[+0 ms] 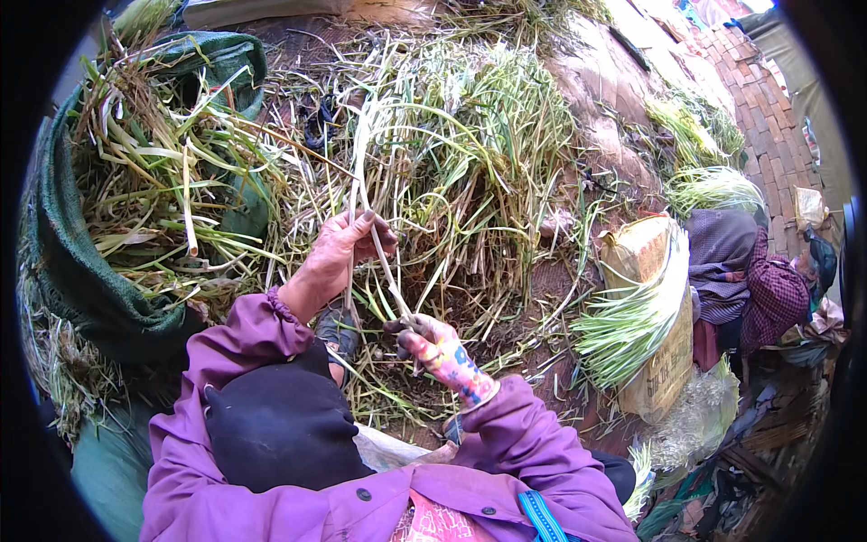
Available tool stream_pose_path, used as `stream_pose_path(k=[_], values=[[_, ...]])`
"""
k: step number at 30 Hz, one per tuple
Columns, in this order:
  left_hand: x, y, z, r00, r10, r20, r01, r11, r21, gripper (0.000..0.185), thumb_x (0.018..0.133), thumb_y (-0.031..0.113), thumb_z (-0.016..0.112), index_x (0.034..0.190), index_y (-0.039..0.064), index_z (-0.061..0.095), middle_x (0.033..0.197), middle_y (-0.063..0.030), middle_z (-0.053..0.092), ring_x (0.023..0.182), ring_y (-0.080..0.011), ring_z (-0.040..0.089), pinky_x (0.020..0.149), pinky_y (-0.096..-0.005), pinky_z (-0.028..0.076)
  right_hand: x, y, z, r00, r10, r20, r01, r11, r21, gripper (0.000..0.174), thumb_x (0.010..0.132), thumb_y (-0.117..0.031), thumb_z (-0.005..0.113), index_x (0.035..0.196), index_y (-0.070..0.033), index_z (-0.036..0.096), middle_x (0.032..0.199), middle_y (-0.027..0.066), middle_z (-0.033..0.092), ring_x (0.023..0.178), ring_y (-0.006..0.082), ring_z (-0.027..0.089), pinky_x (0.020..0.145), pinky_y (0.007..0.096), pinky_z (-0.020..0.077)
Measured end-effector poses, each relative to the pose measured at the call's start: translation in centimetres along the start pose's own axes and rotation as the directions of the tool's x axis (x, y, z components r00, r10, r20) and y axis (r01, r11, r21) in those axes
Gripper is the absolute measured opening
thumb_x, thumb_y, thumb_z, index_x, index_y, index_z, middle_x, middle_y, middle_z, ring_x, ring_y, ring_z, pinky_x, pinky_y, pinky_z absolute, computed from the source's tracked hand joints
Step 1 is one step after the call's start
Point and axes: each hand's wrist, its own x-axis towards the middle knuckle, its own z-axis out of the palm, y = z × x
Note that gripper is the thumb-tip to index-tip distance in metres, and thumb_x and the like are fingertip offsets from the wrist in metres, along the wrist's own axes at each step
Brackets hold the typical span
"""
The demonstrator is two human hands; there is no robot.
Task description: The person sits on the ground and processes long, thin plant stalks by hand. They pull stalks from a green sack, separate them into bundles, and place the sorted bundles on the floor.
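My left hand [339, 254], bare, grips pale plant stalks [361, 176] between thumb and fingers. The stalks run up over the pile, their green tops bending to the right. At their lower end my right hand [433, 349], in a floral-print glove, has its fingers closed around the stalk ends. A large heap of green and dry leafy stalks [488, 135] lies just beyond both hands. At the left, a green woven sack [61, 223] stands open, full of loose leaves and stalks [162, 176].
To the right, a bundle of trimmed green stalks [637, 325] rests over a tan block-shaped package [660, 386] bearing writing. More bundles [714, 190] lie beyond it. Another person [779, 291] in a checked sleeve is at the far right, near brick paving [765, 129]. Plant scraps litter the ground.
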Motion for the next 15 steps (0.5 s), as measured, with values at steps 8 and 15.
stream_pose_path(k=[8,15], values=[[1.1,3.1,-0.3,0.983,0.153,-0.098,-0.161,0.983,-0.084,0.027,0.091,0.027,0.047,0.085,0.002,0.056,0.075,-0.0107,0.062,0.069,-0.0216,0.064,0.068,-0.038,0.055,-3.3,5.5,-2.0,0.991,-0.129,-0.015,0.091,0.774,-0.626,0.028,0.091,-0.033,0.046,0.095,-0.01,0.06,0.067,0.0079,0.058,0.062,0.0213,0.056,0.059,0.0343,0.044],[0.8,6.5,1.2,0.957,0.244,-0.159,-0.254,0.966,-0.046,0.024,0.095,0.03,0.04,0.089,0.008,0.048,0.065,0.0009,0.048,0.043,-0.006,0.041,0.038,-0.0215,0.038,-3.9,6.5,-9.2,0.909,0.409,-0.081,-0.227,0.322,-0.919,0.04,0.084,-0.046,0.052,0.101,-0.01,0.062,0.09,0.0114,0.063,0.085,0.0261,0.061,0.077,0.0375,0.0488]])
